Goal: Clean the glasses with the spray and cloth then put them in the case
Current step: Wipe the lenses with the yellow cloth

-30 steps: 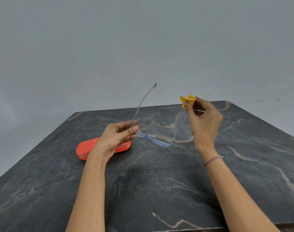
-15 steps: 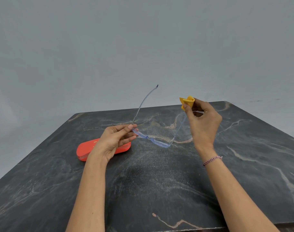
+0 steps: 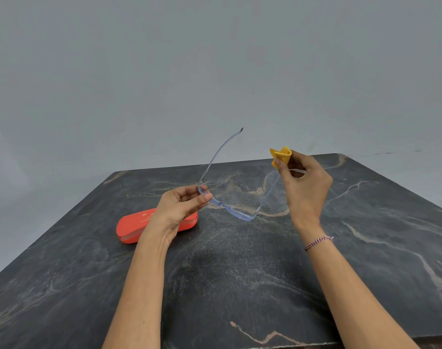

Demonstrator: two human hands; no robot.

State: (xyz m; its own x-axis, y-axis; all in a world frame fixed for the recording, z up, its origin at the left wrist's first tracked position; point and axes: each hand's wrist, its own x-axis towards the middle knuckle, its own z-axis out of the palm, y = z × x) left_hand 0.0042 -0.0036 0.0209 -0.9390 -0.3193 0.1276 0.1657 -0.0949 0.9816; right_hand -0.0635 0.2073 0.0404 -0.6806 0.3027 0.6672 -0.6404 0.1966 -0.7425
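Clear, blue-tinted glasses (image 3: 236,212) hang in the air above the dark marble table (image 3: 240,273), temples unfolded. My left hand (image 3: 179,207) pinches the frame's left corner between thumb and fingers. My right hand (image 3: 303,187) pinches a folded yellow cloth (image 3: 280,154) around the end of the right temple. The left temple sticks up free toward the wall. An orange-red glasses case (image 3: 131,227) lies shut on the table behind my left hand, partly hidden by it. No spray bottle is in view.
The table's far edge runs just behind my hands, with a plain grey wall beyond it. The near edge crosses the bottom of the view.
The left hand has shifted slightly and turned its palm more upward while it keeps the frame. The right hand with the cloth has stayed at the temple end.
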